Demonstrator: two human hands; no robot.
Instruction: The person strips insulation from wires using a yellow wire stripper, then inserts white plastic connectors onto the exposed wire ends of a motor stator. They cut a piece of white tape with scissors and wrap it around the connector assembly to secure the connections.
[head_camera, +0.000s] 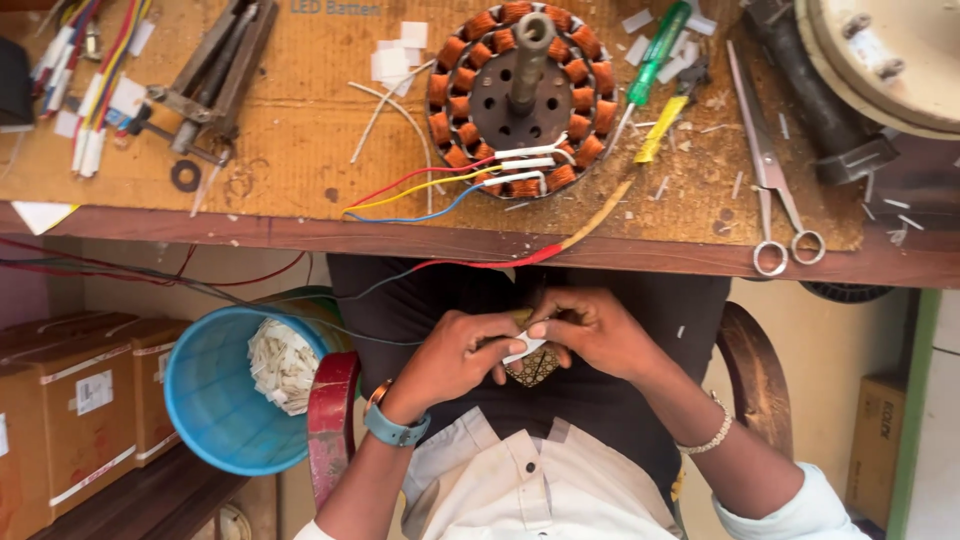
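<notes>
L hand (452, 358) & R hand (592, 330) both pinch small white strip (524, 349) in lap, below bench w/ copper-wound stator (520, 95).

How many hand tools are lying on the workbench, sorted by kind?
Scissors: 1
Green-handled screwdriver: 1
Yellow-handled tool, exact kind unclear: 1
Metal puller-like tool: 1
Total: 4
Both hands, left and right, hold a small white piece below the bench edge.

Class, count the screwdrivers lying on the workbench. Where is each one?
2. The green-handled screwdriver lies right of the copper-wound stator; the yellow-handled screwdriver lies just below it. Clutter may hide others.
</notes>
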